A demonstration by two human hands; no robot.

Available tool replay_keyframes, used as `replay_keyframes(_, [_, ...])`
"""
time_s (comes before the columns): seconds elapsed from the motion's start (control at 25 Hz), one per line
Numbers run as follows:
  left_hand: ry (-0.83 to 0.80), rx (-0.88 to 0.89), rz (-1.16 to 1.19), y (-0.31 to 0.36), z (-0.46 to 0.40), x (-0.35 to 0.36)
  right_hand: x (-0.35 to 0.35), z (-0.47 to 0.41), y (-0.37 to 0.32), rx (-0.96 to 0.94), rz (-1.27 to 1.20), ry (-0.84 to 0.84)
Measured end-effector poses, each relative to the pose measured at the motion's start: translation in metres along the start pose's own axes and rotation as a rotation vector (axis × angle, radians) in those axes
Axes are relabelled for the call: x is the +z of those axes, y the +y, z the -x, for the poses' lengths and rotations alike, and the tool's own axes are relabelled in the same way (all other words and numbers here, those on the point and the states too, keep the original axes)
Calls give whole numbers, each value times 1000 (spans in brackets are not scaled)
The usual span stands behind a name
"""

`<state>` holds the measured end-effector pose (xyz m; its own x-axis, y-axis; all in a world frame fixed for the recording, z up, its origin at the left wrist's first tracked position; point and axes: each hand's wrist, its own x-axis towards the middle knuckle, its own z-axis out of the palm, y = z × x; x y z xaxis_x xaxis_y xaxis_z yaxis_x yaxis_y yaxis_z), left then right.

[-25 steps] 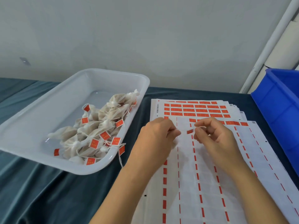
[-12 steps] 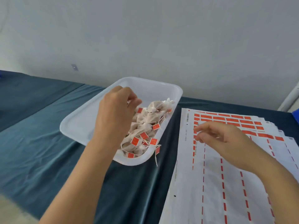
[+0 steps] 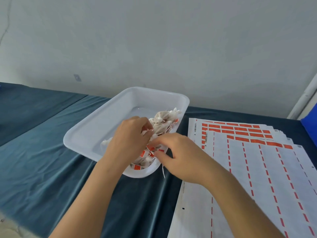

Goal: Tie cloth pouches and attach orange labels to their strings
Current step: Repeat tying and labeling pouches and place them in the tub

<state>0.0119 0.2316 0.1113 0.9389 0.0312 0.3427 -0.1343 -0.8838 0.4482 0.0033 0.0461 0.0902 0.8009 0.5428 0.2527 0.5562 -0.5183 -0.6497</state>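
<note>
Pouches (image 3: 163,121) with orange tags fill the white tray (image 3: 96,129) at frame centre. Left hand (image 3: 130,136) pinches among them, right hand (image 3: 180,155) curls at the rim (its hold hidden). Label sheets (image 3: 257,169), lower right, are largely stripped.
</note>
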Motion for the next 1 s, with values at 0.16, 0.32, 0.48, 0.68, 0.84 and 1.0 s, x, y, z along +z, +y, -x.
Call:
replay_keyframes(0.16, [54, 32, -133, 14, 7, 0, -4, 2, 1, 7, -2, -3])
replay_keyframes(0.32, [291, 187, -56, 59, 14, 12, -36, 22, 5, 88, 52, 84])
replay_keyframes(0.48, [189, 384, 241, 121, 34, 53, -74, 65, 22, 221, 143, 218])
replay_keyframes(0.68, [-339, 322, 406, 156, 61, 134, -83, 135, 60, 545, 318, 36])
replay_keyframes(0.84, [-480, 238, 417, 154, 71, 175, -75, 158, 77, 627, 274, 26])
replay_keyframes(1.0, [-544, 183, 411, 151, 59, 181, -95, 146, 80, 657, 227, -52])
